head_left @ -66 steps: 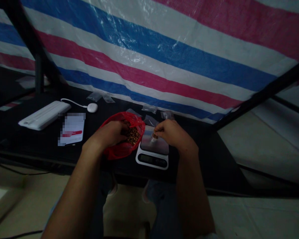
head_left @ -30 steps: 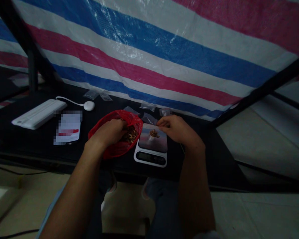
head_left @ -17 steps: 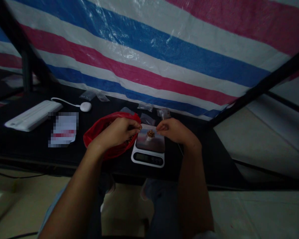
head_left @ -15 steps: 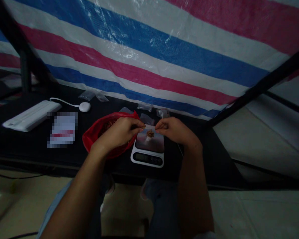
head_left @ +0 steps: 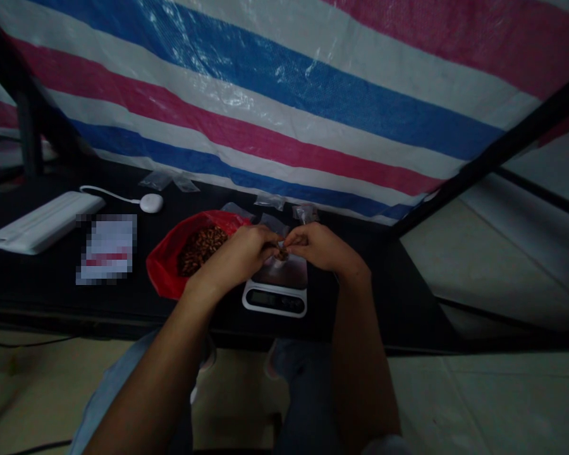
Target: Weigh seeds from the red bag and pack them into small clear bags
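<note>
A small white kitchen scale (head_left: 275, 296) sits near the front edge of a black table (head_left: 52, 291). Over its platform my left hand (head_left: 239, 256) and my right hand (head_left: 315, 245) meet, fingers pinched together around a small cup of brown pieces (head_left: 281, 254). The cup is mostly hidden by my fingertips. To the left of the scale lies an open red plastic bag (head_left: 164, 272) holding brown seed-like pieces (head_left: 200, 246).
Several small clear plastic bags (head_left: 269, 202) lie along the table's back edge under a red, white and blue striped tarp (head_left: 284, 101). A white power bank (head_left: 42, 222) with a round white puck (head_left: 150, 203) on its cable and a blurred packet (head_left: 105, 248) lie at the left.
My left hand came out of the red bag and moved right to the scale, joining my right hand at the small cup. The bag's contents now show.
</note>
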`<state>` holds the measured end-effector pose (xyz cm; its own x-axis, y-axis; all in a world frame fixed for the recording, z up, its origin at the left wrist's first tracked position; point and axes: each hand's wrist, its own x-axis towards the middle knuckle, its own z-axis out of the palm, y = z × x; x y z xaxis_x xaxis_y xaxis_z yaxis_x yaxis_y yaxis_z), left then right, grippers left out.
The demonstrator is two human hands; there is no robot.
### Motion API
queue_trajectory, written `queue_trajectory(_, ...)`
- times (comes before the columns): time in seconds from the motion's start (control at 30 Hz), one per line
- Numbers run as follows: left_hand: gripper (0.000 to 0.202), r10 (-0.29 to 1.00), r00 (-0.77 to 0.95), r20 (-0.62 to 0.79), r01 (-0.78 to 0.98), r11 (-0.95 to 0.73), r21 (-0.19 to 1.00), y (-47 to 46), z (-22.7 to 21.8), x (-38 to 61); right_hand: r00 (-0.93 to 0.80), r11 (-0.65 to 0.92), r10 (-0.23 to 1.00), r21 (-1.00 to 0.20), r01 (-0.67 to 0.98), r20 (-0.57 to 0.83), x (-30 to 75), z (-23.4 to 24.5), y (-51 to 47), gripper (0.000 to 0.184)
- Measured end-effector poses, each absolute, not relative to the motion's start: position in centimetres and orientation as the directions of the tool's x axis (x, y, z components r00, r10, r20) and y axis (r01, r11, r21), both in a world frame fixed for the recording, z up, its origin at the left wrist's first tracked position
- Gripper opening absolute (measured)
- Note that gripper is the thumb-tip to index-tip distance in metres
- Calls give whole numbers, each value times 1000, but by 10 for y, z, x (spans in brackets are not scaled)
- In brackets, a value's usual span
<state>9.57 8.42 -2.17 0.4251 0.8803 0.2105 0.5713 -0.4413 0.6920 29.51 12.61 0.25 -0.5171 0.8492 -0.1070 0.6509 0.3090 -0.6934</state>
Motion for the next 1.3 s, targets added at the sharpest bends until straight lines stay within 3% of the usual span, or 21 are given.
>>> queue_trajectory(0.23,44,905,363,222,532,-397,748,80,-16,100,-519,266,845,-742,615,-127,296,5,124,19)
queue_trajectory(0.63,46,906,360,222,550,-398,734,81,-22,99,-569,382,821,-701,602,-42,300,3,128,21)
queue_trajectory(0.83,49,910,351,220,535,-388,751,82,-23,98,-337,302,936,-717,629,98,318,-8,146,29)
queue_trajectory(0.97,44,908,333,253,533,-402,744,83,-26,98,-137,270,959,-646,714,249,331,-27,167,39)
queue_trajectory(1.1,41,902,316,296,519,-425,742,84,-29,99,10,119,974,-547,829,227,332,-44,182,31)
queue_trajectory(1.23,40,907,310,284,476,-407,780,87,-33,101,58,29,983,-459,888,173,324,-57,189,46)
queue_trajectory(1.3,40,910,321,262,427,-386,818,89,-35,102,52,13,989,-442,897,136,322,-62,191,43)
